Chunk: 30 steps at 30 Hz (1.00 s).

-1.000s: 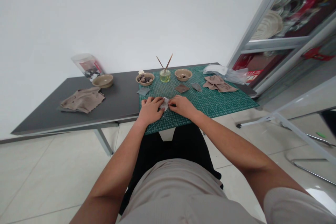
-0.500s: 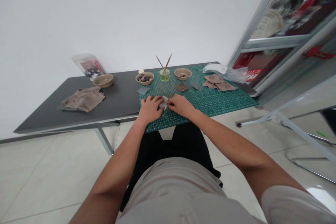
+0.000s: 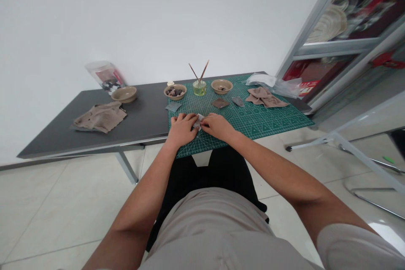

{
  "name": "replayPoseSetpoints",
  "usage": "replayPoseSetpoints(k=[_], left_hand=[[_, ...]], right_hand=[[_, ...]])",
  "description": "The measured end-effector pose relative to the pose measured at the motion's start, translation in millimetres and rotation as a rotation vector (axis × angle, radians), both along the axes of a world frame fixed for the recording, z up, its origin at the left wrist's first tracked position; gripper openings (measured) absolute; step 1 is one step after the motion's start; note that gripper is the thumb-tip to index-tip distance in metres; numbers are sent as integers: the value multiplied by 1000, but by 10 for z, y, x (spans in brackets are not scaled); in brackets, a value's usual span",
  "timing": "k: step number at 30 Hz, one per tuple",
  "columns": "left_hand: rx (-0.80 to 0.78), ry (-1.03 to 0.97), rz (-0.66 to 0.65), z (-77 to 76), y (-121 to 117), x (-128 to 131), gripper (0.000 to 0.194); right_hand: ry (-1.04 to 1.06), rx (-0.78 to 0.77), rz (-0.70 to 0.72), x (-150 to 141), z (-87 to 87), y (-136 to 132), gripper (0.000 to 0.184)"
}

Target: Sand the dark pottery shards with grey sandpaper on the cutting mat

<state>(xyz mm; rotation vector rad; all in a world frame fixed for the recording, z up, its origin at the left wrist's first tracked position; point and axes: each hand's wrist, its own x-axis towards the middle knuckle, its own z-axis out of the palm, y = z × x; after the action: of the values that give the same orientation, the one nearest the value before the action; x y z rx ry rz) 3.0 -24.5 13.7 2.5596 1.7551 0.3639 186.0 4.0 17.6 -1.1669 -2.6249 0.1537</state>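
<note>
On the green cutting mat lies a small pale grey sheet, seemingly sandpaper, partly covered by my hands. My left hand presses it down, thumb and forefinger at its edges and the other fingers spread on the mat. From the right, my right hand comes in with its fingertips pinched together over the sheet; whatever they hold is hidden. Beyond the hands lie a blue-grey square, a brown square and a grey pointed piece.
Along the back stand a bowl of dark lumps, a glass with two brushes and another bowl. A crumpled cloth and plastic bag lie right. Leftward are a brown cloth, a bowl and a clear jar.
The view has shifted slightly. Both hands stay over the pale sheet in nearly the same pose, with the right fingertips moved a little on it.
</note>
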Motion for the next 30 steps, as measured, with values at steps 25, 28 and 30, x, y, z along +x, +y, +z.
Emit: replayPoseSetpoints(k=[25, 28, 30], left_hand=[[-23, -13, 6, 10, 20, 0, 54], [-29, -14, 10, -1, 28, 3, 54], [-28, -15, 10, -10, 33, 2, 53]], right_hand=[[21, 14, -101, 98, -23, 80, 24], [33, 24, -75, 102, -28, -52, 23], [40, 20, -39, 68, -39, -108, 23]])
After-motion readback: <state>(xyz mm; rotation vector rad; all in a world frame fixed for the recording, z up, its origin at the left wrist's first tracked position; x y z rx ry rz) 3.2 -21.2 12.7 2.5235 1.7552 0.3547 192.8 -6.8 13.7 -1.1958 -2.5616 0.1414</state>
